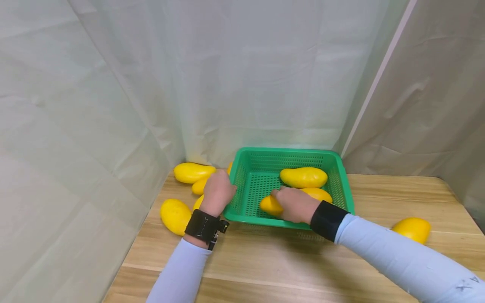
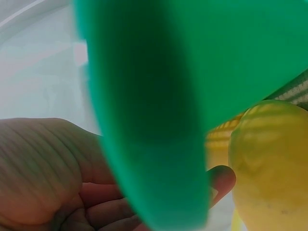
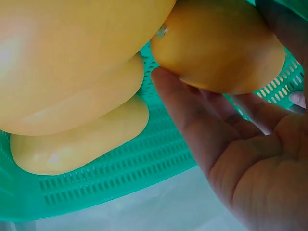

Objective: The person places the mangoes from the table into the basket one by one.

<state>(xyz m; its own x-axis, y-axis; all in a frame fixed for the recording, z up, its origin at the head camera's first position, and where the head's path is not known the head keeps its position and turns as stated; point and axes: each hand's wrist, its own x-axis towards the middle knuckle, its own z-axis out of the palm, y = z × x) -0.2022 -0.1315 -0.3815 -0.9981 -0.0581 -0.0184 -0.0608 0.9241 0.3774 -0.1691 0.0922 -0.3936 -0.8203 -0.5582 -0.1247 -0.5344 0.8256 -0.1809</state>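
Note:
A green perforated plastic basket (image 1: 288, 150) stands on the table. My left hand (image 1: 218, 193) grips its left rim; in the left wrist view the basket wall (image 2: 149, 120) passes between the palm side and a fingertip, with a yellow mango (image 2: 272, 159) close by. Inside the basket, my right hand (image 1: 297, 205) holds a mango (image 1: 270, 205) near the front. The right wrist view shows the fingers (image 3: 187, 110) curved around that mango (image 3: 221, 48). Another mango (image 1: 304, 177) lies at the basket's back right, and one more (image 1: 319, 195) is partly hidden by the right hand.
Several loose mangoes lie left of the basket, among them one at the back (image 1: 194, 172) and one nearer (image 1: 175, 216). On the right, a mango (image 1: 413, 229) sits beside the right forearm. Pale sheeting (image 1: 273, 75) borders the wooden table (image 1: 265, 273).

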